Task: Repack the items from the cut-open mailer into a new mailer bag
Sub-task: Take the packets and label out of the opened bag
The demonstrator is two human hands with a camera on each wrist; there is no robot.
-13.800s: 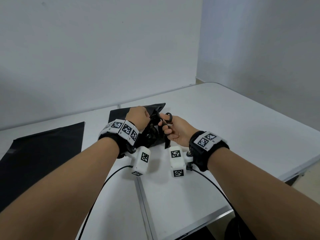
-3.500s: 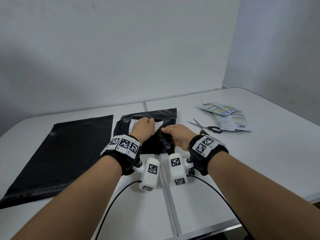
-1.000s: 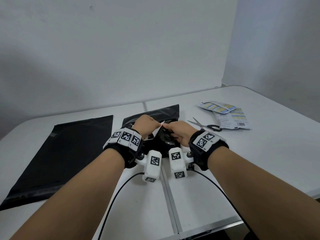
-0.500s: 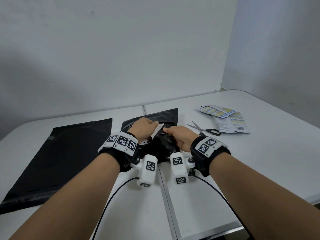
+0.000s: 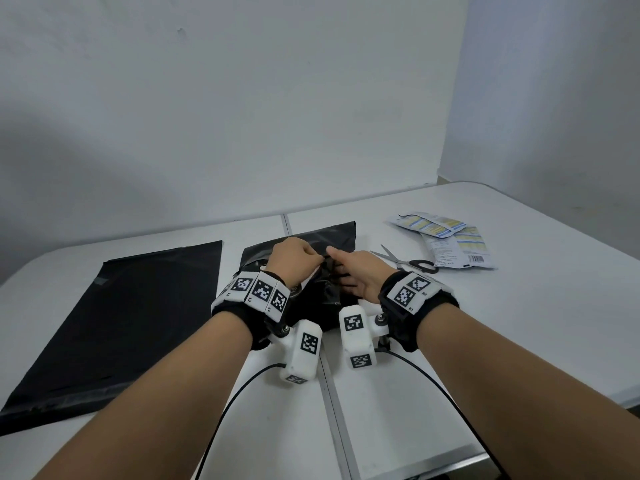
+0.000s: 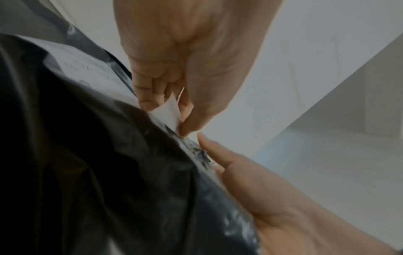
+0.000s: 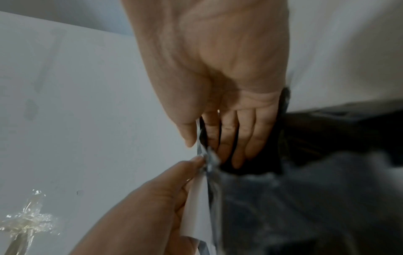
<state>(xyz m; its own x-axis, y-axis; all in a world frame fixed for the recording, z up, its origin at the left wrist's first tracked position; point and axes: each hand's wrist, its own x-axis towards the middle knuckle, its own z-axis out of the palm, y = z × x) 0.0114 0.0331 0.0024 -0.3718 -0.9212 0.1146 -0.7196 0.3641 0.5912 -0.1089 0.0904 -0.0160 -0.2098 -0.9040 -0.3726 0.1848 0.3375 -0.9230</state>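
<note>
Emptying the cut-open mailer (image 5: 337, 237) at 12 o'clock: my left hand (image 5: 294, 259) pinches its white-lined cut edge, my right hand (image 5: 356, 275) slides straight fingers into the mouth. Contents hidden; I can't tell what remains. Sachets (image 5: 446, 242) lie at 2 o'clock beside scissors (image 5: 408, 263). New mailer bag (image 5: 121, 313) flat at 10, unopened; next I judge: draw out the rest

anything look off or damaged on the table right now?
Only the cut-open mailer: crumpled and bunched, unlike the flat new mailer bag. The left hand pinches its white edge; the right hand reaches into the opening. Scissors and packets lie flat.
</note>
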